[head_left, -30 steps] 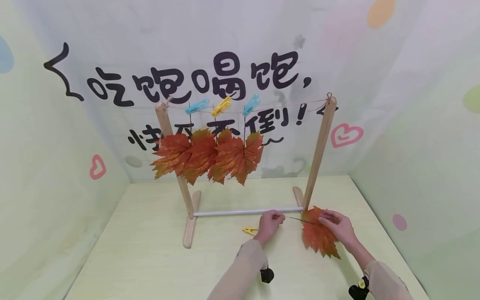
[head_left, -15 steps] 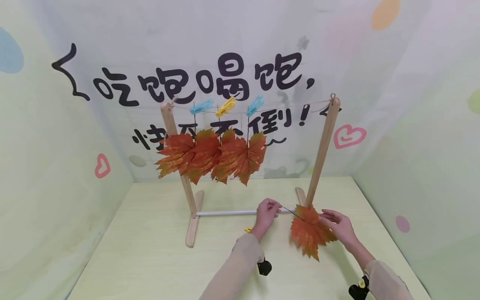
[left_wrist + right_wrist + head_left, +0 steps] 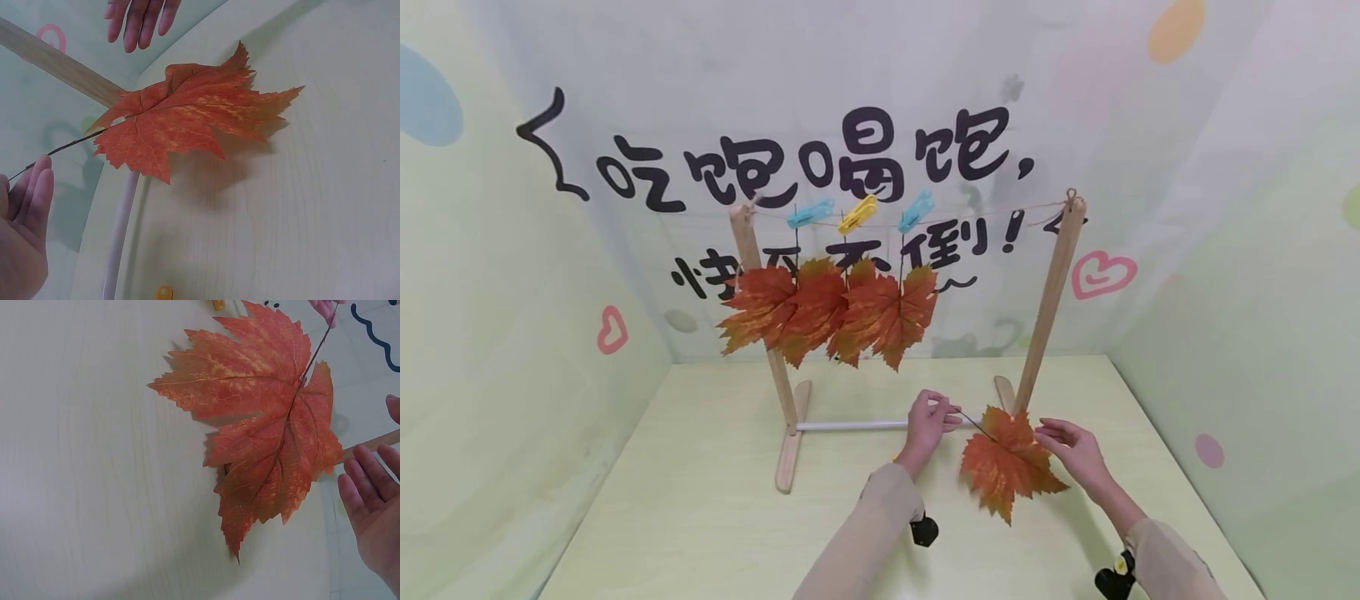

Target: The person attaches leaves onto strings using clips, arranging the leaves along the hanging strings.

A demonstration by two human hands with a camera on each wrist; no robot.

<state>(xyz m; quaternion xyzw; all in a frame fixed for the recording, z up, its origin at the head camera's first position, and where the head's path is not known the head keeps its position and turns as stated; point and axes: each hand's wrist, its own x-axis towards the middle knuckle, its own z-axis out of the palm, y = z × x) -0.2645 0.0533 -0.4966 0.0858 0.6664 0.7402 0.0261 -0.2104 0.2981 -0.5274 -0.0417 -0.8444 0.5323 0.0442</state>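
My left hand (image 3: 927, 427) pinches the thin dark stem (image 3: 72, 144) of a red-orange artificial maple leaf (image 3: 1006, 460). The leaf slants over the table in front of the rack's right post, its jagged lobes spread toward me. At the leaf's right edge is my right hand (image 3: 1081, 457), fingers extended and loosely bent, holding nothing. In the left wrist view a gap shows between those fingertips and the leaf. A yellow clothespin (image 3: 164, 292) lies on the table, mostly hidden behind my left wrist in the head view.
A wooden rack (image 3: 1049, 304) with a string between two posts stands behind my hands. Blue (image 3: 812, 213) and yellow clothespins (image 3: 858, 215) on the string hold several similar leaves (image 3: 891, 315) on its left half. A white crossbar (image 3: 850, 426) joins the feet.
My left hand has moved slightly left and up, drawing the leaf left by its stem. The right hand, earlier at the leaf, is now off its edge. The view has shifted slightly.
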